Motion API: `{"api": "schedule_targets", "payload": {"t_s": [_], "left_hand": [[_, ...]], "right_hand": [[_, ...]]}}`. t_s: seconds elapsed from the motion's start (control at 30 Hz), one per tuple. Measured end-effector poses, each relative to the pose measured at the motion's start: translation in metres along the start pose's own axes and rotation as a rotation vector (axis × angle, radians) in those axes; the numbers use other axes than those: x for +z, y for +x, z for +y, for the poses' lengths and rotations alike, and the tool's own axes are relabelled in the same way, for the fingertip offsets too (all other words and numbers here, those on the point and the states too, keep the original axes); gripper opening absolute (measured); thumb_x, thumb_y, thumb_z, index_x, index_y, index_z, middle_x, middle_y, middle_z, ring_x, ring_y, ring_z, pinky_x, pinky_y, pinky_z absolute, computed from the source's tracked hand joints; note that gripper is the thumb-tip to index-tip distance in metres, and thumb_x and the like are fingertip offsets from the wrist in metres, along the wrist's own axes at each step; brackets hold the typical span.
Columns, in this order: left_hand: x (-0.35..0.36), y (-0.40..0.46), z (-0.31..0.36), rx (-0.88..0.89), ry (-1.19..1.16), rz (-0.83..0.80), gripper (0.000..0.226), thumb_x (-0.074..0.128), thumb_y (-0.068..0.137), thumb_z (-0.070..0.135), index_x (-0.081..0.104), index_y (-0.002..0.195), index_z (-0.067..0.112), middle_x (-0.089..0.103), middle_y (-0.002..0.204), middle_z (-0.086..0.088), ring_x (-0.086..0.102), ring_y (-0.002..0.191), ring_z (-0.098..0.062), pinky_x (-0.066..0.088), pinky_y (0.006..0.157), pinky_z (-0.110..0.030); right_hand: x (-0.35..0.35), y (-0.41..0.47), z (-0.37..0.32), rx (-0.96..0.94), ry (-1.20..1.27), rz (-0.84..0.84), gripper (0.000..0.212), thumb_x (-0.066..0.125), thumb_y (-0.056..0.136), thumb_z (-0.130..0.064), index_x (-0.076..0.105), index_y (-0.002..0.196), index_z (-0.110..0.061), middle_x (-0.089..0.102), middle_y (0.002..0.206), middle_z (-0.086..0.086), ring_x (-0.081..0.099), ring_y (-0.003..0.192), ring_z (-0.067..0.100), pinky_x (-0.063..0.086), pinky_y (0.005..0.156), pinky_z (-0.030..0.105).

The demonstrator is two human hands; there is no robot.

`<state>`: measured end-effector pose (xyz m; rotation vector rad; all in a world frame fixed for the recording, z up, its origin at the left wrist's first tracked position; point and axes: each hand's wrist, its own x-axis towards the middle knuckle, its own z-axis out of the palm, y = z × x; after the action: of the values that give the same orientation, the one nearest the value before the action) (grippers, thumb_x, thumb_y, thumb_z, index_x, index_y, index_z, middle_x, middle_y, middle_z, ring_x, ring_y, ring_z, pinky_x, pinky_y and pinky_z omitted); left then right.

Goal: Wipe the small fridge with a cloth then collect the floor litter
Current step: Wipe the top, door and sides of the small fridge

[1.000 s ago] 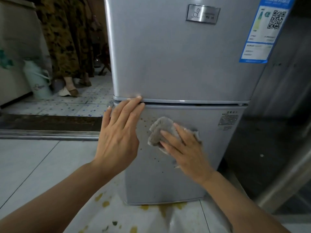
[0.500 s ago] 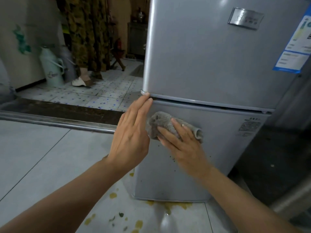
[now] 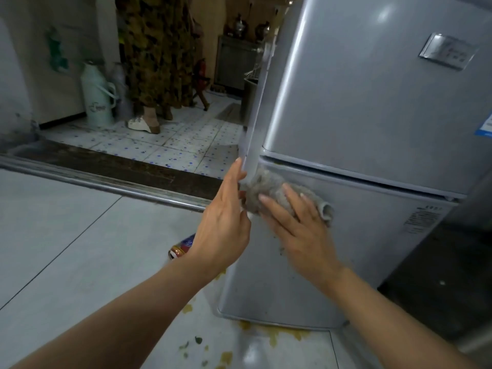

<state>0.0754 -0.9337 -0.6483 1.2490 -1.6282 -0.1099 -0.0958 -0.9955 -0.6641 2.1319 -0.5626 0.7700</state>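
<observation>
A small silver two-door fridge (image 3: 359,107) fills the right half of the head view. My right hand (image 3: 298,230) presses a crumpled grey cloth (image 3: 269,190) flat against the top left corner of the lower door, fingers straight. My left hand (image 3: 226,225) rests with straight fingers along the fridge's left edge, fingertips at the seam between the two doors, touching the cloth's left end. Floor litter lies by the fridge: a red and blue can or wrapper (image 3: 182,247) partly hidden behind my left wrist, and green and yellow scraps (image 3: 198,344) near the base.
Yellow stains (image 3: 277,332) spread on the pale tile floor under the fridge front. A metal door track (image 3: 101,179) crosses the floor. Beyond it stand a person in a patterned dress (image 3: 157,54), a pale green thermos jug (image 3: 97,94) and a dark cabinet (image 3: 234,62).
The view has swung left, so the fridge's left side edge now shows. My right hand has slid the cloth up and left to the lower door's corner. My left hand stays at the door seam.
</observation>
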Motion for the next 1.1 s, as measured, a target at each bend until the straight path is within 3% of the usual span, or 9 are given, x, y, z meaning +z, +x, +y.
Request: {"api": "schedule_targets", "payload": {"t_s": [0.17,0.33,0.5,0.63,0.7,0.8,0.93,1.03,1.1], "left_hand": [[-0.003,-0.003,-0.008,-0.084,-0.045,0.02,0.085,0.05,0.081,-0.008,0.005,0.148,0.019,0.042,0.14,0.0,0.052,0.118,-0.014,0.046,0.093,-0.029],[-0.002,-0.004,-0.019,-0.123,-0.064,0.077,0.085,0.048,0.078,-0.009,0.01,0.147,0.022,0.043,0.136,0.005,0.052,0.106,-0.004,0.043,0.078,-0.014],[0.0,-0.016,-0.042,-0.182,-0.028,0.056,0.088,0.05,0.075,-0.012,0.011,0.147,0.02,0.036,0.144,0.001,0.05,0.117,-0.012,0.036,0.083,-0.01],[0.003,-0.026,-0.052,-0.219,-0.023,0.008,0.088,0.052,0.075,-0.011,0.013,0.147,0.021,0.037,0.142,0.001,0.045,0.102,0.003,0.038,0.072,0.0],[0.005,-0.031,-0.052,-0.205,-0.008,-0.019,0.085,0.054,0.077,-0.004,0.013,0.147,0.02,0.038,0.142,0.001,0.043,0.101,0.005,0.04,0.067,-0.003],[0.006,-0.036,-0.05,-0.182,0.002,-0.05,0.083,0.058,0.079,0.002,0.013,0.147,0.019,0.037,0.142,-0.002,0.046,0.107,-0.002,0.048,0.078,-0.022],[0.011,-0.03,-0.042,-0.183,-0.001,-0.067,0.085,0.053,0.076,-0.01,0.018,0.146,0.021,0.04,0.141,-0.001,0.049,0.111,-0.006,0.048,0.088,-0.026],[0.018,-0.023,-0.035,-0.176,-0.015,-0.049,0.084,0.047,0.073,-0.015,0.022,0.144,0.021,0.044,0.137,0.001,0.047,0.103,0.001,0.035,0.083,-0.011],[0.025,-0.023,-0.031,-0.188,-0.013,-0.049,0.084,0.046,0.073,-0.015,0.022,0.144,0.021,0.046,0.137,0.001,0.05,0.106,-0.004,0.038,0.083,-0.015]], "right_hand": [[-0.014,0.036,0.015,-0.059,-0.143,0.031,0.039,0.047,0.092,-0.004,0.052,0.129,-0.013,0.041,0.143,0.001,0.035,0.13,0.031,0.026,0.107,0.046],[-0.016,0.089,0.016,0.067,-0.146,0.164,0.027,0.048,0.096,-0.009,0.065,0.117,-0.011,0.056,0.135,0.005,0.036,0.13,0.03,0.025,0.109,0.047],[0.009,0.044,-0.011,-0.015,-0.108,0.133,0.03,0.045,0.097,-0.005,0.068,0.116,-0.01,0.062,0.126,0.0,0.044,0.127,0.025,0.034,0.105,0.042],[0.036,-0.009,-0.039,-0.109,-0.038,-0.017,0.032,0.048,0.094,-0.005,0.065,0.12,-0.013,0.061,0.129,-0.002,0.042,0.132,0.023,0.031,0.107,0.039],[0.045,-0.035,-0.055,-0.181,-0.058,-0.119,0.033,0.061,0.087,-0.008,0.066,0.119,-0.016,0.06,0.129,-0.005,0.046,0.13,0.02,0.034,0.105,0.036],[0.044,-0.046,-0.06,-0.252,-0.041,-0.192,0.039,0.066,0.082,-0.011,0.065,0.119,-0.019,0.06,0.129,-0.008,0.049,0.126,0.017,0.034,0.106,0.034],[0.018,-0.023,-0.019,-0.201,-0.013,-0.07,0.034,0.044,0.096,-0.007,0.06,0.125,-0.014,0.052,0.137,-0.002,0.047,0.129,0.028,0.031,0.106,0.043],[-0.001,0.003,0.022,-0.11,-0.109,0.075,0.029,0.051,0.097,-0.008,0.063,0.122,-0.015,0.048,0.138,-0.002,0.042,0.127,0.03,0.031,0.105,0.047],[-0.002,0.005,0.031,-0.059,-0.112,0.135,0.027,0.054,0.096,-0.01,0.062,0.121,-0.016,0.048,0.141,-0.003,0.04,0.128,0.03,0.028,0.108,0.046]]}}
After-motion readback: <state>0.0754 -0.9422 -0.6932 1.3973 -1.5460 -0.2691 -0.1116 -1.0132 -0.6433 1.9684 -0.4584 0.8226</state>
